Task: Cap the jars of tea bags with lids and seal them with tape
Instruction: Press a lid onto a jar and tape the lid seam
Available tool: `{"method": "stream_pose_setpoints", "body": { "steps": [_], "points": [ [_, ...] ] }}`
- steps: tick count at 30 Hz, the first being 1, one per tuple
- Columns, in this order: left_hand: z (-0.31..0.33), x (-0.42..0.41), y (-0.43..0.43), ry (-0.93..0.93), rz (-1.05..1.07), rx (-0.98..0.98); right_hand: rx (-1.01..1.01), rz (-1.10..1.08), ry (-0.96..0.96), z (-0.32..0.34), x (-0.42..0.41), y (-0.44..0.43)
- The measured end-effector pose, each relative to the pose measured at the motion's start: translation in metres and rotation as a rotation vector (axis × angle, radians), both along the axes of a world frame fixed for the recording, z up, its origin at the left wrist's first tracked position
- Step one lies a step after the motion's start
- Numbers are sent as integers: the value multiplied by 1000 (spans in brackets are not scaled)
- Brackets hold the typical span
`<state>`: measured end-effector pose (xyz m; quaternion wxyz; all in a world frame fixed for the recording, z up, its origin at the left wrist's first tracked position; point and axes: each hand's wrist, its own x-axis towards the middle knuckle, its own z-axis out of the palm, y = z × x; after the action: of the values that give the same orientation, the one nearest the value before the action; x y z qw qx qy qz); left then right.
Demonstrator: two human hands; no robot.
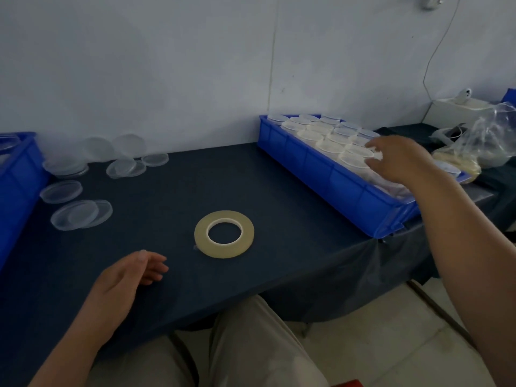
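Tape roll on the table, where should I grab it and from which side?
Pinch the band of the tape roll from above, thumb through the open core, fingers on the outer edge. It lies flat on the table, hole up, so its low side wall offers little. Come in at its near-left rim, closest to the left hand.

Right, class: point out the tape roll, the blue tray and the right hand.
tape roll [223, 251]: head view, front band.
blue tray [321, 174]: head view, near wall.
right hand [399, 160]: head view, its back.
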<state>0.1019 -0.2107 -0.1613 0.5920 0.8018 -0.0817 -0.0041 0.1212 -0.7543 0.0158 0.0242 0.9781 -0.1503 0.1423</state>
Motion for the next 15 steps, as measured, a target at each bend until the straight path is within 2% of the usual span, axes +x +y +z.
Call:
{"method": "stream_pose_setpoints", "body": {
  "steps": [2, 5, 9, 13, 15],
  "points": [
    [0, 0, 2, -1, -1, 2, 28, 101, -164, 9, 2, 40],
    [2, -3, 2, -13, -11, 18, 117, 267, -250, 11, 1, 118],
    [5, -5, 3, 0, -11, 23, 303, 509, -199, -21, -6, 219],
    [3, -2, 4, 12, -2, 53, 424, 572, -44, -90, -3, 303],
    [0, -2, 5, -9, 1, 72, 454, 610, -55, -126, -5, 336]
  ]
}}
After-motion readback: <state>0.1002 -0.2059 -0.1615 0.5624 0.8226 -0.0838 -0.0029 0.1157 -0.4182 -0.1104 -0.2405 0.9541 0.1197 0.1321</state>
